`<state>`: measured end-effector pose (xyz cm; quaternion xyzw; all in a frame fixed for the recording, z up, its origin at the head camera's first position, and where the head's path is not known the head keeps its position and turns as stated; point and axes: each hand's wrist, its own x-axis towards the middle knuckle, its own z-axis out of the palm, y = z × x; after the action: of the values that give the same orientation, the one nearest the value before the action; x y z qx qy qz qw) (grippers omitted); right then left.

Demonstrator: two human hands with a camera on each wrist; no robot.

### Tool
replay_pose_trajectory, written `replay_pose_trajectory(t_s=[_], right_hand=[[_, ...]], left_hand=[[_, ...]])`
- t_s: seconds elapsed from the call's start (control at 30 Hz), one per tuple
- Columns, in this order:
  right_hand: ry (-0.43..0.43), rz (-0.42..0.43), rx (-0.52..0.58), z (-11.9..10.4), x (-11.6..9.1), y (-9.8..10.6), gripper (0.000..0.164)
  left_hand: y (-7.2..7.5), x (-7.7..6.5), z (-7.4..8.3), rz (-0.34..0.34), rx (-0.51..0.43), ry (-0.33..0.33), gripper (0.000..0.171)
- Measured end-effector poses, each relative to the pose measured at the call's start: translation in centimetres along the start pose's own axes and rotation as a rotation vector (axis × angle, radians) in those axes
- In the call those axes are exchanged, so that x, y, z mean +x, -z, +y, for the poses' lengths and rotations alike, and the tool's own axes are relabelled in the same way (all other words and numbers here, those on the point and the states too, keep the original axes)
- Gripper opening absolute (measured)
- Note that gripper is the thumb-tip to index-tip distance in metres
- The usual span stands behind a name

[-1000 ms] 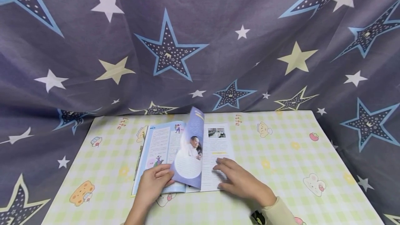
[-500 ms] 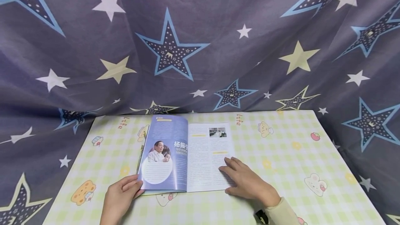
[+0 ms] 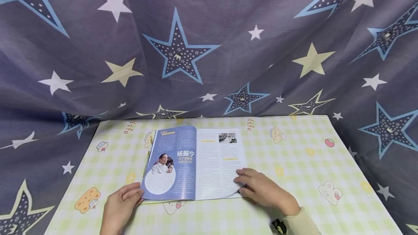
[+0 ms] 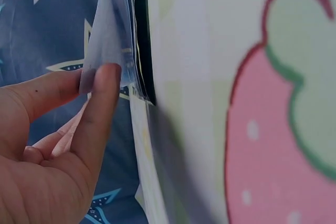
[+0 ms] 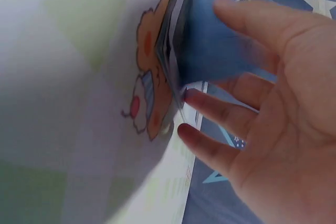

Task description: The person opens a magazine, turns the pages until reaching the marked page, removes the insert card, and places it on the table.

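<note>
An open magazine (image 3: 212,173) lies on the table, a purple-blue page with a portrait photo on its left side and a white text page on its right. At its lower left corner is my left hand (image 3: 119,206), whose thumb and forefinger pinch the corner of a page (image 4: 101,40) in the left wrist view. My right hand (image 3: 267,193) is at the lower right corner, where the page edge lifts slightly. In the right wrist view its fingers are spread, with a blurred blue page (image 5: 207,40) between thumb and fingers and two fingertips at the magazine's edge.
A green-and-white checked cloth (image 3: 326,162) with cartoon prints covers the table. Behind it and along both sides hangs a dark star-patterned curtain (image 3: 228,10).
The purple page has been turned from upright over to the left and now lies flatter. My left hand has moved left with it; my right hand has shifted slightly right and down to the corner.
</note>
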<state>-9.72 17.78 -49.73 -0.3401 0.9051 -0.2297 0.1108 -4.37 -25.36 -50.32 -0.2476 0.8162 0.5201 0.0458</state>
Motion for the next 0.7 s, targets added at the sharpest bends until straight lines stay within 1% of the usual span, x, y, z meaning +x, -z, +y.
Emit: replay_pose_trajectory(t_s=[0.07, 0.13, 0.27, 0.43, 0.53, 0.6, 0.7], right_hand=[[-0.001, 0.017, 0.013, 0.2, 0.0, 0.2, 0.028], [-0.015, 0.037, 0.015, 0.3, -0.1, 0.2, 0.026], [-0.063, 0.080, 0.028, 0.5, 0.0, 0.2, 0.023], [-0.128, 0.159, 0.024, 0.6, 0.1, 0.2, 0.025], [-0.158, 0.237, 0.006, 0.5, 0.3, 0.2, 0.026], [-0.173, 0.309, -0.006, 0.4, 0.4, 0.2, 0.027], [-0.173, 0.419, -0.013, 0.3, 0.6, 0.2, 0.026]], left_hand=[[0.1, 0.0, 0.0, 0.016, 0.051, -0.013, 0.044], [0.3, 0.0, 0.1, 0.021, 0.075, -0.018, 0.047], [0.4, 0.0, 0.3, 0.021, 0.063, -0.013, 0.048], [0.4, -0.2, 0.6, 0.039, 0.041, -0.014, 0.046], [0.2, -0.2, 1.1, 0.035, 0.028, -0.013, 0.046], [-0.1, -0.3, 1.6, 0.024, 0.019, -0.016, 0.045], [-0.8, -0.2, 2.3, -0.006, 0.008, -0.031, 0.042]])
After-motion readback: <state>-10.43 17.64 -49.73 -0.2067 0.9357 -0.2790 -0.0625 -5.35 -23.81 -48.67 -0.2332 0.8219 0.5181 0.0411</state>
